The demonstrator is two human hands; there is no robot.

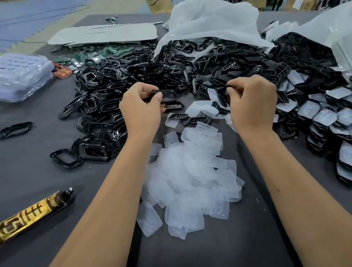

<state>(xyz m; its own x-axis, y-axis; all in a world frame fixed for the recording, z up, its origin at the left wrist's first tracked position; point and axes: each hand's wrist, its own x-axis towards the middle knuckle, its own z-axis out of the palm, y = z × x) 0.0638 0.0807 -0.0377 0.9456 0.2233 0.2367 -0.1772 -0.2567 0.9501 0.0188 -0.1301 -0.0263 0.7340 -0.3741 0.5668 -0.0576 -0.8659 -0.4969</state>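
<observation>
Two Hands, Lots of Black Parts To Go

Many black frames point(101, 95) lie in a big heap on the grey table point(36, 173), so I think most of the job is not done yet. The left hand point(140, 108) curls its fingers round one black frame point(170, 97), just above the table and in front of the heap. The right hand point(252, 102) pinches a small black piece point(226, 97) with finger and thumb. It is near the frame but not touching it. It looks like these two parts go together next. On the right, stacked parts point(335, 119) with pale covers look done. A pile of clear pads point(190, 178) lies between the arms. A white bag point(209, 17) sits behind the heap.
</observation>
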